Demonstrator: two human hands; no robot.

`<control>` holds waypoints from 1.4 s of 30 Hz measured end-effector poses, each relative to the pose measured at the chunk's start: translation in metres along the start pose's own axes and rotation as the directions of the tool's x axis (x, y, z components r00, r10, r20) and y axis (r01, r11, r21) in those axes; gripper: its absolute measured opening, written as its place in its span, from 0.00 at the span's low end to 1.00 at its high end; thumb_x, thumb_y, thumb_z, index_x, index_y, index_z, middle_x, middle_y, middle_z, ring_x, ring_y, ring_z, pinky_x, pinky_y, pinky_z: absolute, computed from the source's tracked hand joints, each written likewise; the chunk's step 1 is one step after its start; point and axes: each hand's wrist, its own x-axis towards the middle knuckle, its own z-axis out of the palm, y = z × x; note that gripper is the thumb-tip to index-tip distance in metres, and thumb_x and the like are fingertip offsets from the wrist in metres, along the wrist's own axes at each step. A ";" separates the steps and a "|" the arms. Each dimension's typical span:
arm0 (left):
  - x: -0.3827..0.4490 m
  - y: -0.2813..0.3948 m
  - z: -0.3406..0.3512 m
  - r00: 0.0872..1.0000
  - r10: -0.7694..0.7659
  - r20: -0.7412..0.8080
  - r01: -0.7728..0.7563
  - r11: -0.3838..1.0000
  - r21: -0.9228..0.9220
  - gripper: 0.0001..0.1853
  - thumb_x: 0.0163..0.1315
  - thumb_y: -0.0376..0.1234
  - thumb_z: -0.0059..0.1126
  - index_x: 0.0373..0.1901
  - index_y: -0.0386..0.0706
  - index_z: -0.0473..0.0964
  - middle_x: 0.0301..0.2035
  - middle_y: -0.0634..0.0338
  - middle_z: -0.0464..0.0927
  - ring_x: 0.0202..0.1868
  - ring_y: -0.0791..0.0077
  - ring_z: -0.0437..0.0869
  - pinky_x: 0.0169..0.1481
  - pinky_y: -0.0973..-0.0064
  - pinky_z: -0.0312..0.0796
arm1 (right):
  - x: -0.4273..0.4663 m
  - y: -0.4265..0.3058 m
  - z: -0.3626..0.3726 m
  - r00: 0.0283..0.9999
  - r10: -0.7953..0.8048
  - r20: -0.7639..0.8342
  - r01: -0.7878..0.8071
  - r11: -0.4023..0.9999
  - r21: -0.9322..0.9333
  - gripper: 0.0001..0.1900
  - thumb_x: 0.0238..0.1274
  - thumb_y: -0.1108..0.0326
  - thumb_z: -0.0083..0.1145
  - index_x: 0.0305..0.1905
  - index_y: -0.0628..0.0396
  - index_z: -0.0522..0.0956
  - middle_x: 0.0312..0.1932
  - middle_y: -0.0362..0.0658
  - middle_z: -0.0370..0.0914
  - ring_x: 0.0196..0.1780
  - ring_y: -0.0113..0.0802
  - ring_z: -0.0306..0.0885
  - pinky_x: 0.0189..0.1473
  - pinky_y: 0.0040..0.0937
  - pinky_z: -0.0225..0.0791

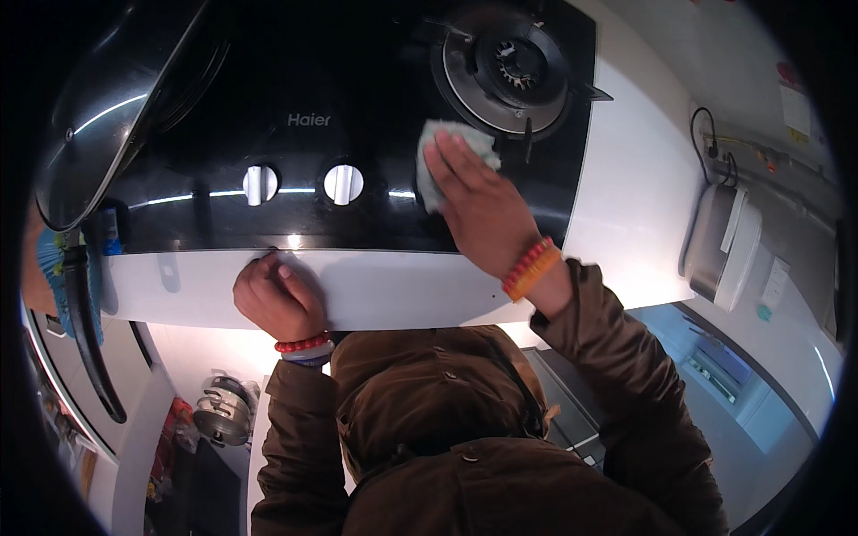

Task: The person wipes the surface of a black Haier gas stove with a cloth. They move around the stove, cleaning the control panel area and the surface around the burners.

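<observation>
My right hand (pixel 486 208) lies flat, fingers together, over a pale cloth (pixel 436 167) on the black glass gas hob (pixel 395 87). The cloth is just below and left of the right burner (pixel 523 63). Two silver knobs, a left one (pixel 260 185) and a right one (pixel 344 185), stand between my hands near the hob's front. My left hand (pixel 278 295) rests on the white counter edge (pixel 402 285) with its fingers curled; nothing shows in it. Both wrists wear bracelets.
A frying pan (pixel 100 134) stands on the left of the hob, its black handle (pixel 87 335) reaching past the counter edge. A blue item (pixel 57 275) lies beside the handle. A rounded appliance (pixel 720 244) stands far right. A stacked steel pot (pixel 221 412) is low at left.
</observation>
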 end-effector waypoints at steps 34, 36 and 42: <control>0.003 0.006 -0.002 0.999 0.036 0.012 -0.036 0.999 0.021 0.12 0.72 0.36 0.48 0.42 0.38 0.76 0.40 0.52 0.78 0.43 0.54 0.77 0.52 0.59 0.65 | 0.086 -0.022 0.015 0.952 0.149 -0.267 -0.205 0.958 -0.198 0.27 0.61 0.72 0.49 0.66 0.67 0.70 0.68 0.56 0.68 0.60 0.45 0.70 0.61 0.33 0.71; 0.004 0.005 0.000 0.999 0.040 0.009 -0.040 0.999 0.012 0.12 0.72 0.36 0.48 0.42 0.38 0.76 0.40 0.52 0.78 0.43 0.54 0.77 0.52 0.59 0.65 | 0.069 -0.027 0.016 0.967 0.124 -0.222 -0.168 0.968 -0.188 0.26 0.63 0.70 0.48 0.67 0.65 0.70 0.70 0.52 0.68 0.63 0.42 0.69 0.59 0.33 0.72; 0.000 -0.001 0.001 0.997 0.076 -0.015 -0.076 0.997 0.030 0.11 0.71 0.35 0.47 0.42 0.37 0.77 0.40 0.52 0.78 0.42 0.54 0.77 0.52 0.59 0.65 | -0.046 -0.008 0.013 0.997 -0.011 -0.073 0.006 0.998 -0.070 0.28 0.58 0.76 0.52 0.67 0.55 0.73 0.72 0.43 0.67 0.68 0.39 0.69 0.62 0.34 0.73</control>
